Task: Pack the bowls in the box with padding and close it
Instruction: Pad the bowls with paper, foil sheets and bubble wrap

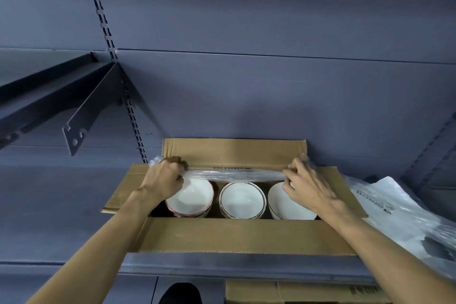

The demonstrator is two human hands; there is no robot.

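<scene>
Open box [237,234] sits on grey shelf [74,217].

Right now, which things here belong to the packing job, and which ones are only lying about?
Belong to the job:
- open cardboard box
- three bowls inside it
- clear padding sheet, held by left hand and right hand

Lying about:
- plastic bag beside the box
- second carton below
- shelf bracket

Dark print on the plastic bag [385,202] and on the lower carton [360,291], both too blurred to read.
</scene>
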